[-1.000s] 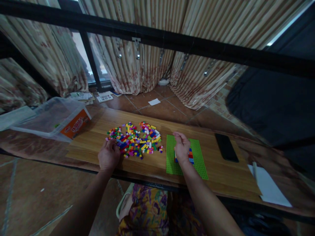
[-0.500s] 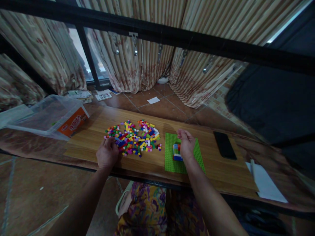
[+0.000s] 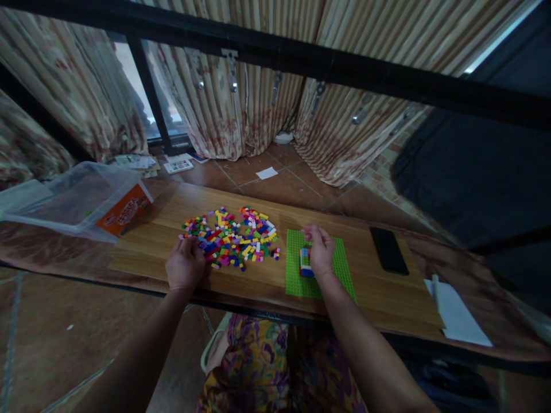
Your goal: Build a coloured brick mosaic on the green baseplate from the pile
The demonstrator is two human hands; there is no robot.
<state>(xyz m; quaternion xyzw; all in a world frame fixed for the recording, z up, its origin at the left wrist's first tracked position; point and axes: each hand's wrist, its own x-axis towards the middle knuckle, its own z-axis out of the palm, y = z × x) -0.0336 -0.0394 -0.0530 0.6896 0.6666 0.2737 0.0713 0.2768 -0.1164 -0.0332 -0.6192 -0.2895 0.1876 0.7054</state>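
A green studded baseplate (image 3: 295, 282) lies on the board, bearing a small build of toy bricks (image 3: 306, 265) in blue, white and red. My right hand (image 3: 321, 252) is over the plate and partly covers the build. Its fingers are pinched together; whatever may be between them is too small to make out. To the left, my left hand (image 3: 185, 265) rests at the near-left edge of a heap of loose toy bricks (image 3: 241, 244) of many colours. Those fingers are curled down against the bricks, and their tips are hidden.
A clear plastic box (image 3: 81, 198) with an orange label stands at the left end of the wooden board (image 3: 253, 285). Right of the baseplate lies a black phone (image 3: 389, 250). Beyond it are white paper (image 3: 465, 321) and a pen (image 3: 435, 291). A dark rail crosses above.
My right hand has shifted slightly left over the baseplate, covering more of the build. The left hand stays by the heap. The whole view has shifted a little.
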